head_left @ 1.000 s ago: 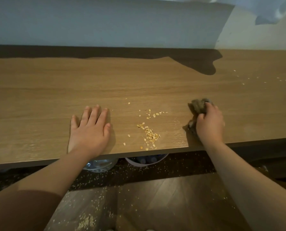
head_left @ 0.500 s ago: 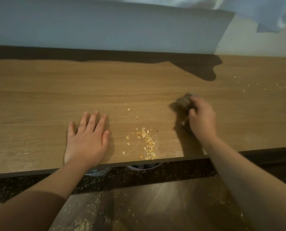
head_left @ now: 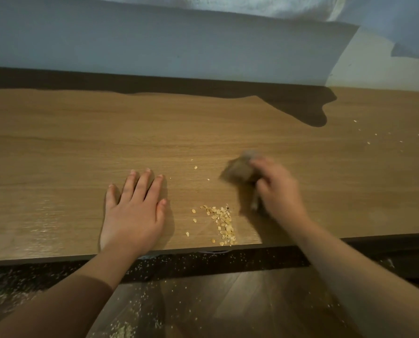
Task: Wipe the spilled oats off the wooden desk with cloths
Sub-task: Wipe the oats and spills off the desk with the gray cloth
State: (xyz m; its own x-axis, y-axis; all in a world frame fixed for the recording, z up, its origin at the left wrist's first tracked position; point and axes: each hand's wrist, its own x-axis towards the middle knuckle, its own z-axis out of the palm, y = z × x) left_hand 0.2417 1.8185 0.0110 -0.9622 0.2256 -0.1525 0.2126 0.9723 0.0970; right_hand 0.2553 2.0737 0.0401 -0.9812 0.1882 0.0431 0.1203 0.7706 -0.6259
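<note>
Oats (head_left: 221, 222) sit in one loose pile near the front edge of the wooden desk (head_left: 57, 147), between your two hands, with about four stray flakes just to the pile's left and three or so more scattered farther back toward the middle of the desk. A second, thin sprinkle of flakes (head_left: 398, 139) lies well apart at the far right of the desk; they are too small to count. No brand, label or writing can be read anywhere.

Your left hand (head_left: 134, 215) lies flat, palm down on the desk, fingers straight and slightly spread, holding nothing. Your right hand (head_left: 279, 191) is curled around one bunched brownish cloth (head_left: 240, 169), fingers closed over it; the cloth pokes out ahead of the knuckles and is down at the desk just right of the pile. Hand and cloth are blurred, so you cannot tell how tightly you grip. Only this one cloth is in view.

Below the front edge, many small flakes (head_left: 140, 311) speckle the dark wood floor. Pale fabric (head_left: 386, 18) hangs at the top right, casting a dark shadow on the desk's back part.
</note>
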